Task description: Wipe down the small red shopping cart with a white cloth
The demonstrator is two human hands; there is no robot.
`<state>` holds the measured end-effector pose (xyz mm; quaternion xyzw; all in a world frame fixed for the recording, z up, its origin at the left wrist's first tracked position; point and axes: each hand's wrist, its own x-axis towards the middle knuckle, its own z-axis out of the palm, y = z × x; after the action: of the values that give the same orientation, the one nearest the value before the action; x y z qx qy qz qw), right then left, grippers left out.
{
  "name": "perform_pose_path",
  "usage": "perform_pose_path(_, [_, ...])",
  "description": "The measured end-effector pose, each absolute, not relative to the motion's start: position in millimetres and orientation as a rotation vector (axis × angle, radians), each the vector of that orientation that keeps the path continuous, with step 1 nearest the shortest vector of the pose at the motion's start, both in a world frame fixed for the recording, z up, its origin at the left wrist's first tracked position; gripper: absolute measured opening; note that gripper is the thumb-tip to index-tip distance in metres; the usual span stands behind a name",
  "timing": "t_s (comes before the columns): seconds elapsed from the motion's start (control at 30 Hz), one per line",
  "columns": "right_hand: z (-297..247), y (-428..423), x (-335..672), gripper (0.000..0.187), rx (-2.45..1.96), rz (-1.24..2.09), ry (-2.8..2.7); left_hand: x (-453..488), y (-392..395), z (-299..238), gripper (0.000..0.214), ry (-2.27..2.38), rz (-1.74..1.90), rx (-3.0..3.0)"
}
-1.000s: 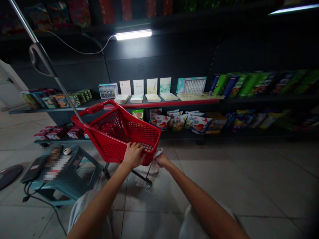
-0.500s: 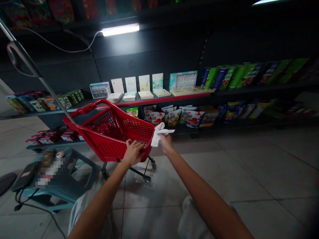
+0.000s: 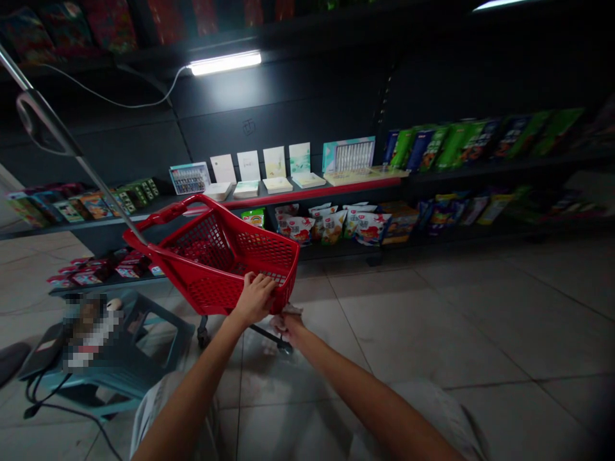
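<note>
A red plastic shopping cart (image 3: 211, 289) with perforated sides stands in front of me. My left hand (image 3: 254, 299) is closed over the top rim of its near side, with the fingers curled inward. Low at the cart's front corner, below the basket's edge, my right hand (image 3: 289, 326) grips a crumpled white cloth (image 3: 292, 310). The cloth is partly hidden by that hand, and I cannot tell whether it presses against the plastic.
Behind the cart runs a dark shelf (image 3: 307, 194) with notebooks, boxes and snack bags (image 3: 334, 225). To the left is a blue-grey stool (image 3: 158, 314) bearing a dark device and cables (image 3: 67, 403). A metal pole (image 3: 91, 169) slants across the left side.
My right hand has moved the white cloth down and left, from beside the basket's front rim to under its front corner. My left hand stays on the rim.
</note>
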<state>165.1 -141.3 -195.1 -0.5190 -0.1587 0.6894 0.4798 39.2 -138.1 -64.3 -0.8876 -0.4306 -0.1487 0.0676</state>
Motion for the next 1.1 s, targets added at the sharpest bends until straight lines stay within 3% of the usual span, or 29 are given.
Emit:
perform_pose_path(0.33, [-130,-121,196,0.004,-1.116,1.618,-0.243,46,-140,-60,0.034,-1.319,-0.49,-2.663])
perform_pose_path(0.53, [-101,-105,219,0.031,-1.209,0.94,-0.791,47,-145,-56,0.026,-1.284,-0.605,-2.684])
perform_pose_path(0.67, [-89,-79,244,0.028,-1.215,0.468,-1.438,47,-151,-54,0.023,-1.263,-0.619,-2.711])
perform_pose_path(0.77, [-93,-55,263,0.03,-1.392,0.311,-1.494,50,-159,-54,0.029,-1.298,-0.632,-2.679])
perform_pose_path(0.93, [-132,-36,270,0.045,-1.771,0.547,-1.193,55,-164,-56,0.033,-1.346,-0.641,-2.653])
perform_pose_path(1.1, [-169,-50,261,0.033,-1.915,0.902,-1.209,52,-161,-57,0.024,-1.34,-0.661,-2.665])
